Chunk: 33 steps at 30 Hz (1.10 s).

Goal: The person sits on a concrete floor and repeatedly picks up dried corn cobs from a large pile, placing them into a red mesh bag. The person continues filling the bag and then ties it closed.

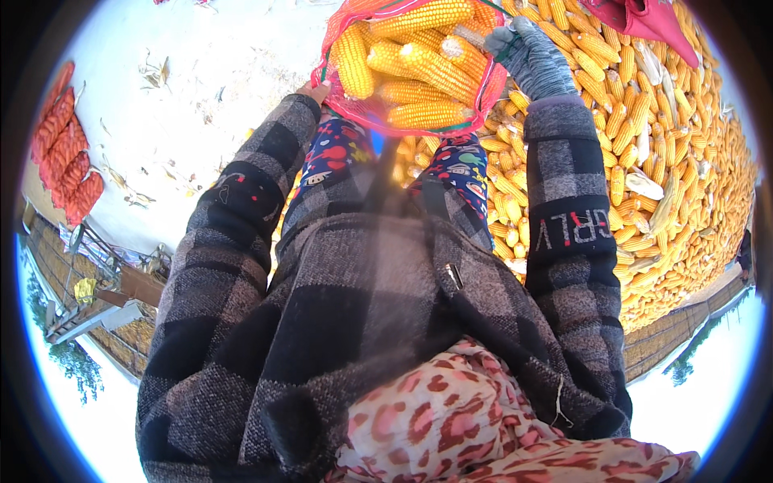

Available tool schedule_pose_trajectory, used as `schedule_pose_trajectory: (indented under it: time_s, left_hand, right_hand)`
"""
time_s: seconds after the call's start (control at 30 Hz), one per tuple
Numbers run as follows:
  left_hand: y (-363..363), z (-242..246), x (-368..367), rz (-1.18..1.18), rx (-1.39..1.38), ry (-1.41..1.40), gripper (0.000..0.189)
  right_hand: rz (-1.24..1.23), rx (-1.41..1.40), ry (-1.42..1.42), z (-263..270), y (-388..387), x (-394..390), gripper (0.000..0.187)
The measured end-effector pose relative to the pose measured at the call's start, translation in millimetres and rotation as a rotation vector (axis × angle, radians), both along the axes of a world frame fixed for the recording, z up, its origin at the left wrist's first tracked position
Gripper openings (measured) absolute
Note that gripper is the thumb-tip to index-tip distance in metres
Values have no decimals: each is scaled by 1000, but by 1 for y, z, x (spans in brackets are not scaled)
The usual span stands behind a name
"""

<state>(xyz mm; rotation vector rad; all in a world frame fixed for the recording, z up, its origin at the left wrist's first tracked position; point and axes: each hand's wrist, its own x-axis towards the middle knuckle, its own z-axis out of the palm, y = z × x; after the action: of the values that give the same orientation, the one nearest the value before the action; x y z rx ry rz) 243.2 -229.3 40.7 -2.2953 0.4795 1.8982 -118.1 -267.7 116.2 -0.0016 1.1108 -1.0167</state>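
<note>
A red mesh bag (416, 129) stands in front of my legs, its mouth spread wide and facing up. Yellow corn cobs (438, 72) without husks lie inside, heaped near the rim. At the left side of the mouth, my left hand (317, 92) grips the rim; most of it is hidden by the sleeve and the mesh. My right hand (534, 60), in a grey knitted glove, is closed on the right rim, where a dark green drawstring passes by its fingers.
A large pile of corn cobs (640, 133) spreads along the right and under my legs. Crumpled pink-red material (646, 27) lies on it at the top right. Filled red mesh bags (65, 151) lie at the far left. Dry husks (130, 192) are scattered over pale ground (205, 54).
</note>
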Motion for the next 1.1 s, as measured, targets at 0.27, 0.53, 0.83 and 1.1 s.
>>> schedule_pose_trajectory:
  time_s: [0.27, 0.53, 0.83, 1.1]
  left_hand:
    - [-17, 39, -45, 504, -151, 254, 12]
    - [20, 41, -30, 522, -5, 302, 25]
    - [32, 127, -55, 242, -326, 282, 33]
    - [56, 147, -91, 78, -354, 334, 34]
  right_hand:
    - [98, 31, -22, 67, 20, -14, 13]
    - [248, 55, -17, 46, 27, -17, 15]
    - [770, -275, 562, 64, 61, -36, 21]
    - [403, 102, 369, 122, 91, -37, 21]
